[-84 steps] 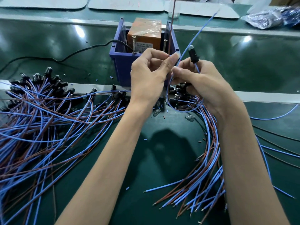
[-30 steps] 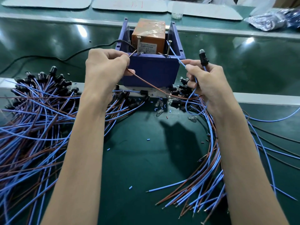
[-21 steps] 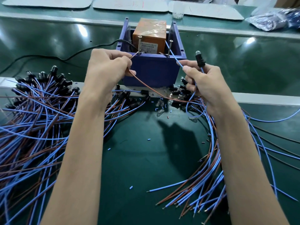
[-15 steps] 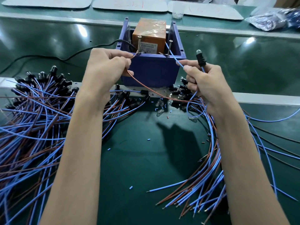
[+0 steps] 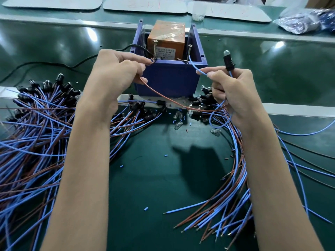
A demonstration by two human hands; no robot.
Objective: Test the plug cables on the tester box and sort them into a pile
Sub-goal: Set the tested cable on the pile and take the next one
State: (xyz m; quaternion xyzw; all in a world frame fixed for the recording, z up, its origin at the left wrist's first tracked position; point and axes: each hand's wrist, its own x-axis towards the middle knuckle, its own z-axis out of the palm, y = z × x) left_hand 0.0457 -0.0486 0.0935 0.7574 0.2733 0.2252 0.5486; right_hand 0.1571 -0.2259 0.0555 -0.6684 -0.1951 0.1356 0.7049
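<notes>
The tester box (image 5: 168,77) is a blue bin holding an orange unit (image 5: 165,42) with two upright screws. My left hand (image 5: 116,73) pinches the brown wire (image 5: 163,97) with its end at the left screw (image 5: 154,49). My right hand (image 5: 230,87) pinches the blue wire (image 5: 193,67), whose end reaches up to the right screw (image 5: 189,53), and also holds the black plug (image 5: 228,61) upright with its clear bulb on top. A large pile of cables (image 5: 36,124) lies to the left, a smaller bundle (image 5: 233,187) under my right forearm.
A black power cord (image 5: 54,63) runs left from the box. Loose bulbs (image 5: 178,120) and wire scraps lie in front of the box. A metal rail (image 5: 299,110) crosses the green mat. White trays (image 5: 145,4), a small cup (image 5: 198,12) and a plastic bag (image 5: 306,20) sit at the back.
Since 2.8 s ago my hands have spread apart, carrying the brown wire end to the left screw and the blue end to the right screw. In the last second they barely move.
</notes>
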